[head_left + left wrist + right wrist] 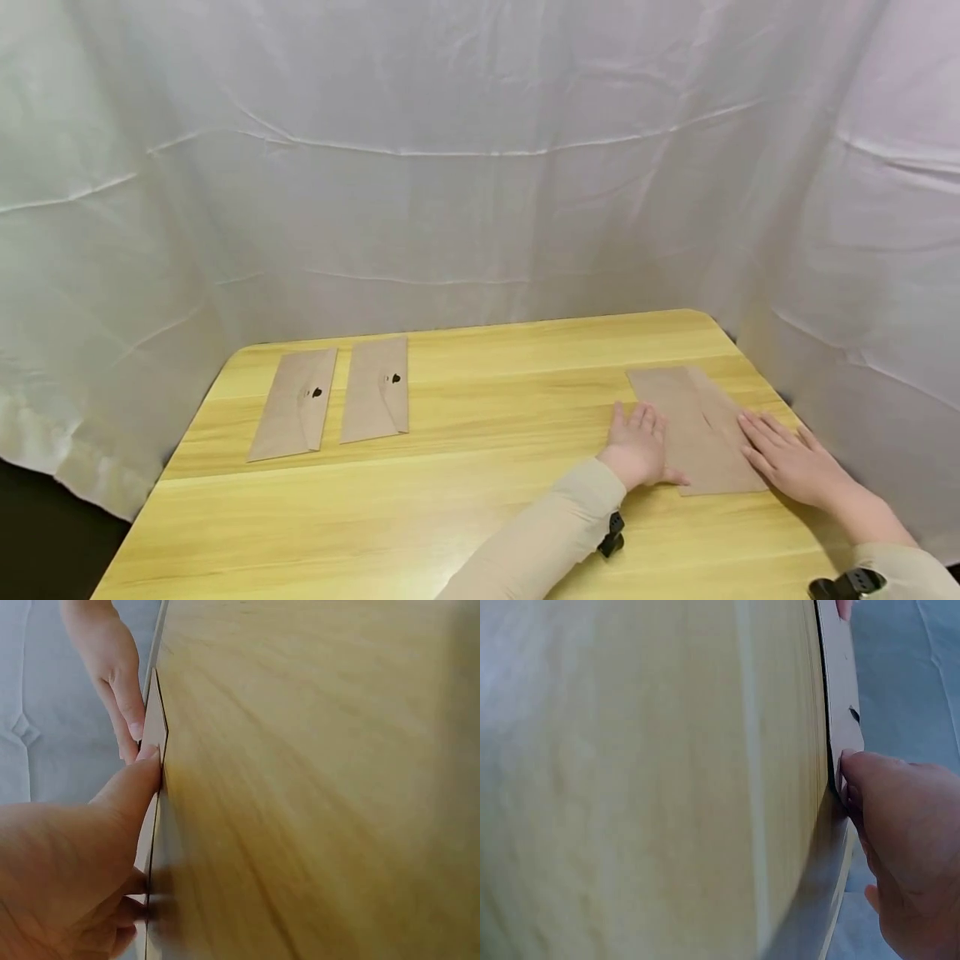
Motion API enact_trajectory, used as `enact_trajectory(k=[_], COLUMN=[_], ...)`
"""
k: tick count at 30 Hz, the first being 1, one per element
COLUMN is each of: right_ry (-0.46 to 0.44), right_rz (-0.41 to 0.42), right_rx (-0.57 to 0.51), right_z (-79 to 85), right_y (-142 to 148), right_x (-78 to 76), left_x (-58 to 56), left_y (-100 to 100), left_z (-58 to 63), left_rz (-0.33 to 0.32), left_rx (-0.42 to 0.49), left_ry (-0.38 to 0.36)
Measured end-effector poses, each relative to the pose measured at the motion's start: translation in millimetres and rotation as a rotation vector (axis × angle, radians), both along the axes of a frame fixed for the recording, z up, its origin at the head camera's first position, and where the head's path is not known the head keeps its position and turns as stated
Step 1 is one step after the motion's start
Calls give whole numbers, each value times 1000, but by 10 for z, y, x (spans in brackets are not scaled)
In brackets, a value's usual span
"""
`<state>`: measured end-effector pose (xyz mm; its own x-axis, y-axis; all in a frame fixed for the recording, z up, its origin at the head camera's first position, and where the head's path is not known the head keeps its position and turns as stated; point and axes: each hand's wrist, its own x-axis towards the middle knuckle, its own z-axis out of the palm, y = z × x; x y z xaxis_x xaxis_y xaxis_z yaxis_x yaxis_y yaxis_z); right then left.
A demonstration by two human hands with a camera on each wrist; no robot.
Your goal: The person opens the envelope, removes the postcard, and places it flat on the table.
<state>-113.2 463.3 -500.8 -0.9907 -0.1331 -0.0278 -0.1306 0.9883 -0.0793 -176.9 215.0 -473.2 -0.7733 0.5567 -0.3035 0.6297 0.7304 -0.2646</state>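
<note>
A brown kraft paper envelope [686, 442] lies at the right of the table, its slanted flap side toward the right hand and a short dark slit near its middle. My left hand [637, 446] lies along its left edge, fingers extended and thumb out over the near part. In the left wrist view, that thumb [139, 780] touches the paper. My right hand [798, 458] rests with straight fingers on the envelope's right side. The right wrist view has the right thumb [855, 769] at the paper's edge.
Two more brown envelopes, a left one [288, 412] and a right one [371, 396], lie side by side at the table's left, each with a small black mark. Pale curtains [480, 208] surround the back and sides of the wooden table [337, 525].
</note>
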Motion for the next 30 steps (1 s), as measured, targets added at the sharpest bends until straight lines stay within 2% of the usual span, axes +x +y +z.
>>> enact_trajectory(k=[3,5,9,15,21,27,30], right_ry=[26,25,26,65,60,167,173], right_rz=[0,-2,9,24,29,82,93], right_rx=[-3,-4,-2,-3,10,18,20], right_z=[-19,-20,-45,-74,-59,-162,-145], right_y=[-10,-16,-1,-55,-147,-110,-135], right_x=[-31,-45,-62,-68,-106,-94,-123], left_x=[-21,-5,35,30,-53,-92,-125], left_y=[18,42,167,351,419,432,418], left_z=[-25,-18,-41,-103,-104,-94,-87], left_rz=[-68,-128,-197,-271,-285,-269,-268], left_rx=[69,120,184,243,309,339,333], left_ry=[15,41,53,-1,-42,-67,-67])
